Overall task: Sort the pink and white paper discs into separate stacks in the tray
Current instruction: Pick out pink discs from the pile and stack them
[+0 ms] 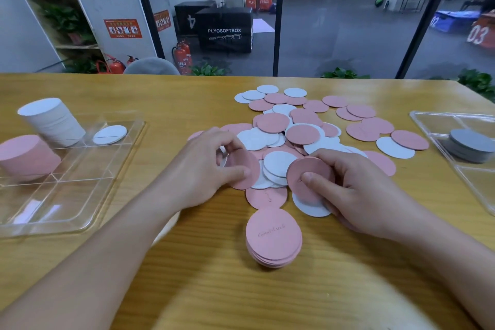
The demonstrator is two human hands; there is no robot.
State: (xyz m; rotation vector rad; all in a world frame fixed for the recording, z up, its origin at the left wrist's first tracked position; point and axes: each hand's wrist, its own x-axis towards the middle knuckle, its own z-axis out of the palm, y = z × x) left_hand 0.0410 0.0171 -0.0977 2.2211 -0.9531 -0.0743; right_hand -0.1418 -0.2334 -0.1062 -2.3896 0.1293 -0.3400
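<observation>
Can't read the script on my near pink stack [273, 236]; right-hand tray [428, 126] and grey stack [468, 146] get cropped.

Grey discs [470, 146] in right-side tray [428, 126]

A yellow wood-grain tabletop [187, 99] carries a loose heap of pink and white paper discs [302, 126] at centre, a small pink disc stack [273, 236] below it, and clear plastic trays at left [80, 211] and right [471, 182].

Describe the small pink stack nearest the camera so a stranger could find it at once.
Start at the wooden table and the loose pile of pink and white paper discs. Nearer the camera, apart from that pile, stands a short, neat stack of pink paper discs. Faint cursive writing marks its top disc.
</observation>
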